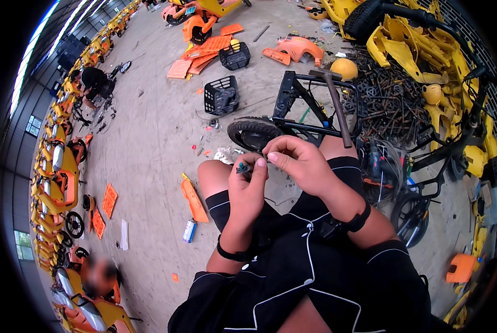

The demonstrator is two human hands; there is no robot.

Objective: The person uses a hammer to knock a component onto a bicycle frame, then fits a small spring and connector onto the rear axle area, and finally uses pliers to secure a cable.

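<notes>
My left hand (248,186) is closed with its fingers curled round a small dark piece with a teal-green part (242,167), perhaps a connector. Close beside it, my right hand (298,164) pinches thumb to forefinger, and the two sets of fingertips almost meet. What sits between the right fingertips is too small to make out. Just beyond my hands lies a black scooter frame (284,100) with its wheel and black tyre (252,134). A hammer with a long handle (339,108) rests across that frame.
Black plastic baskets (221,95) and orange panels (207,49) lie on the concrete ahead. Dark metal parts (390,91) and yellow body shells (406,47) are heaped at the right. Yellow scooters (60,172) line the left, where another person (95,83) crouches. A spray can (189,231) is near my left knee.
</notes>
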